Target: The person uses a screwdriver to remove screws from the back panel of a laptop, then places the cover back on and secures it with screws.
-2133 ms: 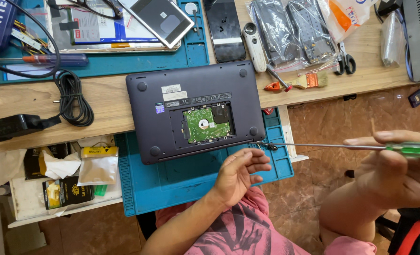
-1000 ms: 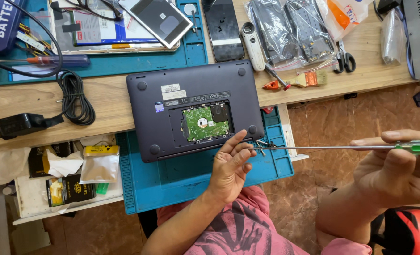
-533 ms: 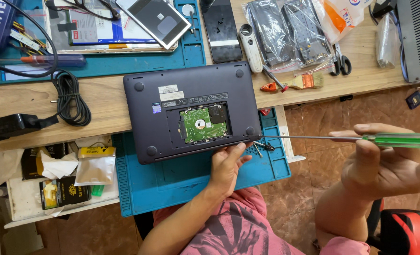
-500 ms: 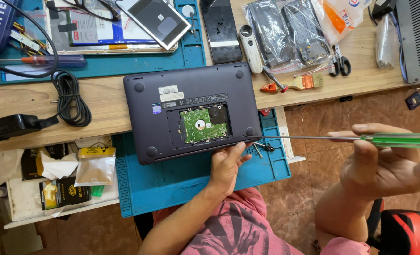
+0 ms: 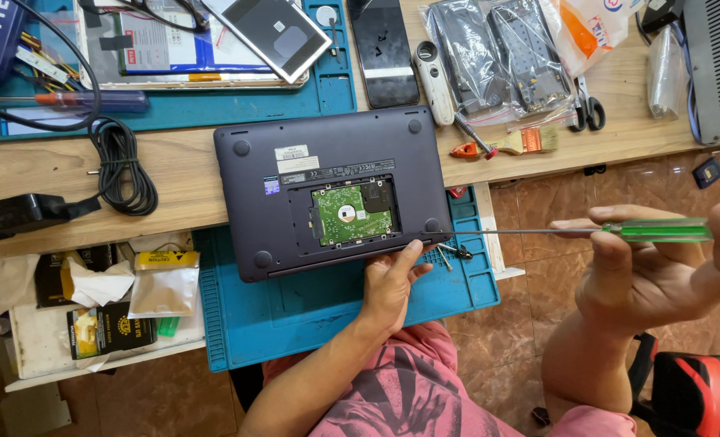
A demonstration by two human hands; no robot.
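Observation:
A dark laptop lies bottom-up across the wooden bench edge and a blue mat. Its drive bay is open, showing a green hard drive. My left hand presses on the laptop's near edge, fingers together. My right hand holds a long screwdriver with a green handle. Its thin shaft runs left, and the tip rests at the laptop's near right corner. A few loose screws lie on the mat beside that corner.
A black power adapter with its coiled cable lies left. A second blue mat at the back carries a tablet and tools. A phone, bagged parts, scissors and a small brush sit behind.
My left hand has moved from the mat up to the laptop's near edge. The screwdriver tip has come in to the near right corner. The right hand has shifted slightly.

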